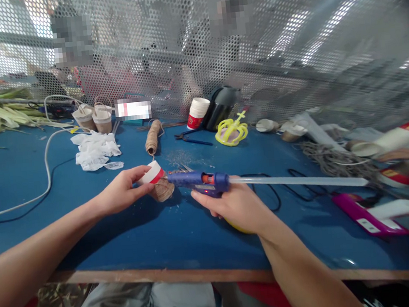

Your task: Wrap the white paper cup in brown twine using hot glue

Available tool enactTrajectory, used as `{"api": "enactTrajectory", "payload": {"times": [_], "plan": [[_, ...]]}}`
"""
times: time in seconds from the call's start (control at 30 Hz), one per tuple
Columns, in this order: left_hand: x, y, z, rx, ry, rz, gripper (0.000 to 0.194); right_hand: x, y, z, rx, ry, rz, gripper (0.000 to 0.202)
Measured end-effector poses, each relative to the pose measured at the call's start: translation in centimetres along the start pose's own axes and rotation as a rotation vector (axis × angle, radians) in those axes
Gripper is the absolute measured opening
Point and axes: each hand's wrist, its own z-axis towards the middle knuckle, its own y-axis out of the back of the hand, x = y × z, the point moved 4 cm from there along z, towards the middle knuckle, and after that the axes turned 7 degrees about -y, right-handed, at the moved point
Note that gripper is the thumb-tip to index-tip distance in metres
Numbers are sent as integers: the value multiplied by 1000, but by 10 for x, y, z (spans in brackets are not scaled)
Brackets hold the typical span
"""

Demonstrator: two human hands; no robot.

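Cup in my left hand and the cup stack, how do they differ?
The held cup is partly wrapped in twine; the cup stack shows none. The held cup is tilted in the left hand, while the cup stack stands on the table. The held cup looks single; the cup stack is several nested. Both show white and red.

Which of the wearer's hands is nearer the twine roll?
Left. The left hand, holding a paper cup, is on the near side of the twine roll, slightly to its left; the right hand, gripping a blue glue gun, is farther off, to the roll's right.
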Motion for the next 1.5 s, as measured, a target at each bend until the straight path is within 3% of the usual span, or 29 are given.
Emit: {"api": "enactTrajectory", "payload": {"times": [1.5], "plan": [[-2, 1, 1, 25, 3, 17, 32, 1, -4, -1, 5, -44, 3, 27]]}}
